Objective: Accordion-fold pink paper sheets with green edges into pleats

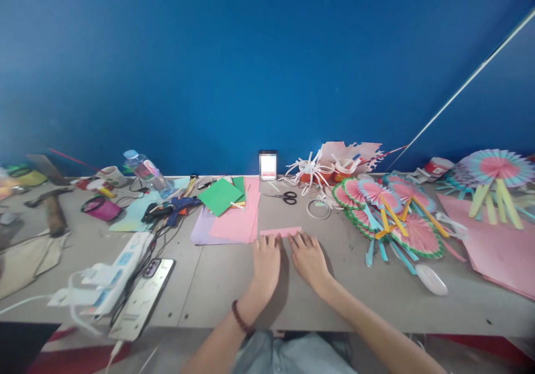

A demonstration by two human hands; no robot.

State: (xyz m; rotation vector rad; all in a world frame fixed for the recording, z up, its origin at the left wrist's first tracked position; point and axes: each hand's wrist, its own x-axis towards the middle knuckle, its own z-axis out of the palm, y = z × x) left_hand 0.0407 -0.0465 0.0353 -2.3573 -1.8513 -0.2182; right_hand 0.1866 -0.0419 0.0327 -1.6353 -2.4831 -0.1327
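A narrow pink paper strip lies crosswise on the grey table in front of me. My left hand has its fingers bent over the strip's left part, gripping it at the near edge. On the right part, my right hand holds the same strip, its fingertips pressed down on the paper. Both thumbs are mostly hidden beneath the hands. Beyond the strip lie black-handled scissors and a roll of tape. To the left are pink paper sheets with green paper squares on top.
Pleated paper fans and a white plastic spoon lie at right. A phone, power strip, glue gun, hammer and bottle are at left. A blue wall rises behind.
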